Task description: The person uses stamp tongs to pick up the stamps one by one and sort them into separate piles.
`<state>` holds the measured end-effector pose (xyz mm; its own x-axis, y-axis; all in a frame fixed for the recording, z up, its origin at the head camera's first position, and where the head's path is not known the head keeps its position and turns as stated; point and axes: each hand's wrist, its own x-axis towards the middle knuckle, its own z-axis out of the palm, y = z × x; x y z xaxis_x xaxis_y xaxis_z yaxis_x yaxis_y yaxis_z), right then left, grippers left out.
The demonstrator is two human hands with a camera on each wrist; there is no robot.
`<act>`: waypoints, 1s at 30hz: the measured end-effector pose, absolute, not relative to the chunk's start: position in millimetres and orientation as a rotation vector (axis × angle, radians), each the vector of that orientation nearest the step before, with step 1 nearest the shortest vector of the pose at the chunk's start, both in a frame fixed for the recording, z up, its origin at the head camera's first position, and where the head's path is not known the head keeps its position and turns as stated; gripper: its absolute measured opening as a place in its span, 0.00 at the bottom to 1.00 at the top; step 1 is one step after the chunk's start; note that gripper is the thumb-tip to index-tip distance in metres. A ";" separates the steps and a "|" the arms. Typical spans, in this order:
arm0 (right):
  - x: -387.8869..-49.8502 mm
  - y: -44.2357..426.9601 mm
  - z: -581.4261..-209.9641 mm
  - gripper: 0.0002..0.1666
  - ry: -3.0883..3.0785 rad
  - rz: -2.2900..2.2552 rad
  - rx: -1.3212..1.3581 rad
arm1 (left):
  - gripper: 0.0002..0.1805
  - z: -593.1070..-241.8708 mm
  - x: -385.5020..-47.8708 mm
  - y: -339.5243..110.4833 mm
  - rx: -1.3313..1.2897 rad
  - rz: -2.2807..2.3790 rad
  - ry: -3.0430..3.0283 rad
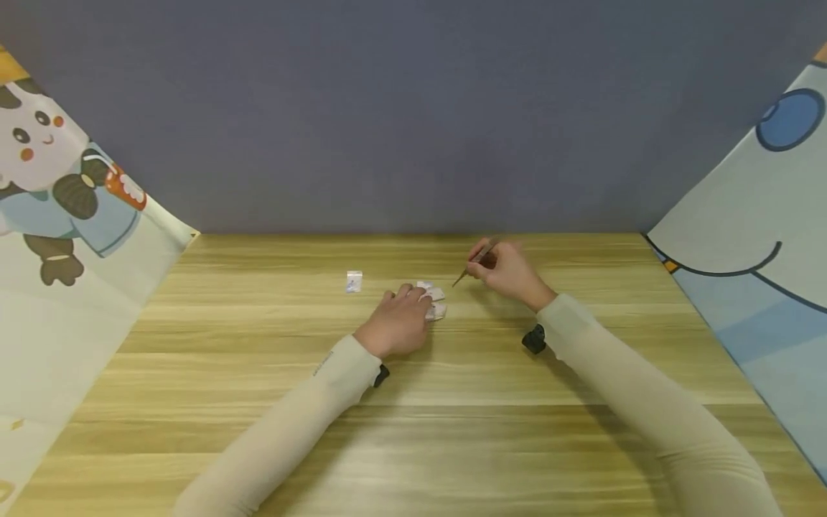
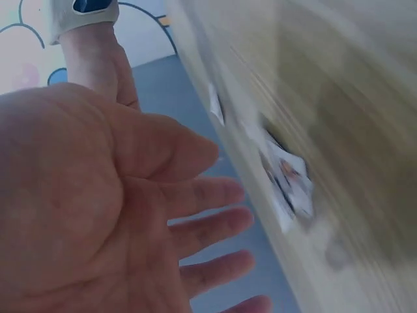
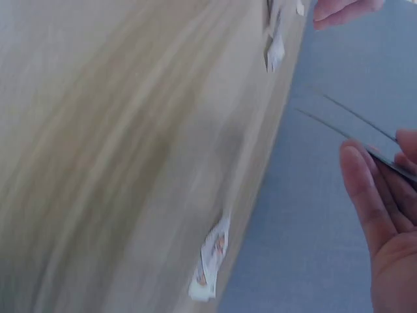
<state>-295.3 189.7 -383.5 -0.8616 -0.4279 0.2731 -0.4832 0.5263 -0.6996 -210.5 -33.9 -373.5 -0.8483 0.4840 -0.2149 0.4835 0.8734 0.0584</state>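
My left hand (image 1: pixel 399 322) hovers over or touches several small white printed pieces (image 1: pixel 436 311) near the middle of the table; the head view does not show which. In the left wrist view its fingers (image 2: pixel 212 228) are spread and fairly straight, with nothing held. My right hand (image 1: pixel 513 274) pinches thin dark tweezers (image 1: pixel 476 262), which point down and left towards the pieces. The right wrist view shows the tweezers' (image 3: pixel 384 156) two tips apart with nothing between them. Another small white piece (image 1: pixel 354 281) lies alone left of my left hand.
The wood-grain table (image 1: pixel 413 445) ends at a dark grey panel (image 1: pixel 413 122) behind it. Cartoon-printed sheets flank both sides, a left one (image 1: pixel 64 323) and a right one (image 1: pixel 730 215). A black device (image 1: pixel 534 339) hangs under my right wrist.
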 end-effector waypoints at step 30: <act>-297.7 163.3 -400.6 0.06 -2.674 1.390 0.639 | 0.28 -392.1 -216.0 -47.3 0.680 0.142 2.760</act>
<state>-297.7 163.3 -400.6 -0.9121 -0.3322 0.2402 -0.3875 0.5072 -0.7698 -216.0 -47.3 -392.1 -0.8449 0.4680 -0.2590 0.4389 0.8834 0.1644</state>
